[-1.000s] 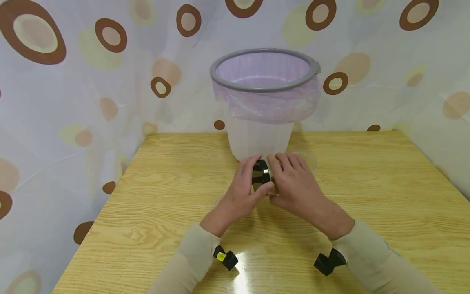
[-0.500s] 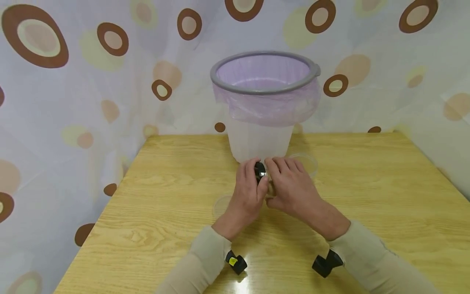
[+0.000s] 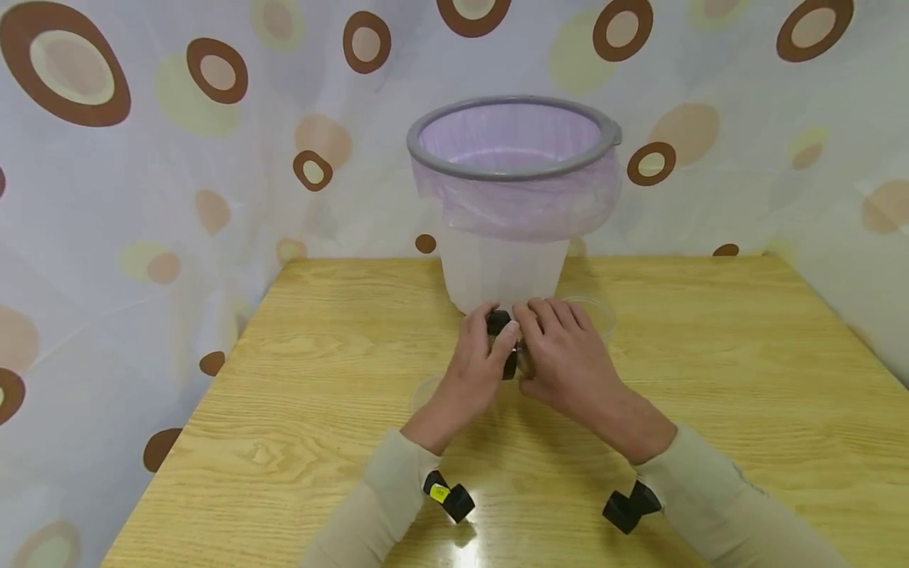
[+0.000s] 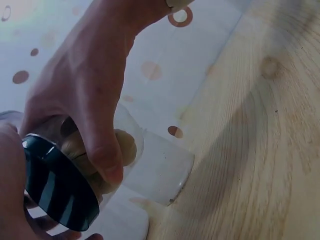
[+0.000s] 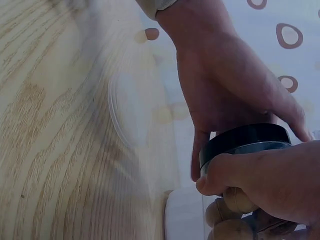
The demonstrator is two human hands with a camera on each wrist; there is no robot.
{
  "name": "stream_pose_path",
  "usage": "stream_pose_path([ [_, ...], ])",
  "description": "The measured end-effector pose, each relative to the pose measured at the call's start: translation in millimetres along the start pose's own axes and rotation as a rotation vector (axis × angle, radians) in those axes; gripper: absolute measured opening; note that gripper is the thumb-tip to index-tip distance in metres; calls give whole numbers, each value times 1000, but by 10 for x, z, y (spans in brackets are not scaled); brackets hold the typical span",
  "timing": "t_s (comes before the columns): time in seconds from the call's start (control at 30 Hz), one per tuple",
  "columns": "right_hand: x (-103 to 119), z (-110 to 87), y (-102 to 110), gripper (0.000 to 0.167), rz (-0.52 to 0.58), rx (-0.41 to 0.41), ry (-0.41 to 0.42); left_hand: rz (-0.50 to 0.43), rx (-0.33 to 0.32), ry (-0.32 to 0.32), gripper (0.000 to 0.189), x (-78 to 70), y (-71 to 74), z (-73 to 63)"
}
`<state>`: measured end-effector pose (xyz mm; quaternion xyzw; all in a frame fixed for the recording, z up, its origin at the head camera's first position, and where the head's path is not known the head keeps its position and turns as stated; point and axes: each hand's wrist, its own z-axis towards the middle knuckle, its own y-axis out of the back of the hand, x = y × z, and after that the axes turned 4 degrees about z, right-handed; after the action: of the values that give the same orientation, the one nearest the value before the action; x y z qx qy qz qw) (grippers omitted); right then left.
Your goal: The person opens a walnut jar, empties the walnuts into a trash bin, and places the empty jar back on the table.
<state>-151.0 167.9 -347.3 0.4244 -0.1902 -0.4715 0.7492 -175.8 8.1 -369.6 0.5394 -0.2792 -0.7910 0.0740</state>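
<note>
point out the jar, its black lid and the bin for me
Jar (image 5: 231,220): right wrist view, on its clear side wall.
Black lid (image 4: 61,185): left wrist view, on its flat top.
Bin (image 3: 503,270): head view, on its white front wall.

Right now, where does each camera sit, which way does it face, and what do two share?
Head: head-worn, looking forward and down at bin and table; left hand, right hand and sleeves show.
Left wrist: on that wrist, facing lid and jar; left hand at lower left, right hand from the top.
Right wrist: on that wrist, facing them too; right hand from the right, left hand from the top.
Shared: both wrist views show jar and lid.
</note>
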Motion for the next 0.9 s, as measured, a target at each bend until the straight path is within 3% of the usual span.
stream_pose_path([
  [0.1,-1,1,17,75,12,17,0,-18,39,-90,75,35,90,-20],
  [0.3,-15,-11,29,85,32,46,-3,95,71,-331,79,148,232,-67],
  [0.47,-24,-8,22,92,48,40,10,117,68,-429,82,221,301,-64],
  [0.57,-22,8,19,91,49,24,21,95,60,-453,80,234,332,-52],
  [0.67,-14,15,16,91,47,19,27,58,61,-438,79,227,345,-58],
  [0.9,8,2,-12,84,42,10,42,-89,86,-255,74,215,338,-100],
])
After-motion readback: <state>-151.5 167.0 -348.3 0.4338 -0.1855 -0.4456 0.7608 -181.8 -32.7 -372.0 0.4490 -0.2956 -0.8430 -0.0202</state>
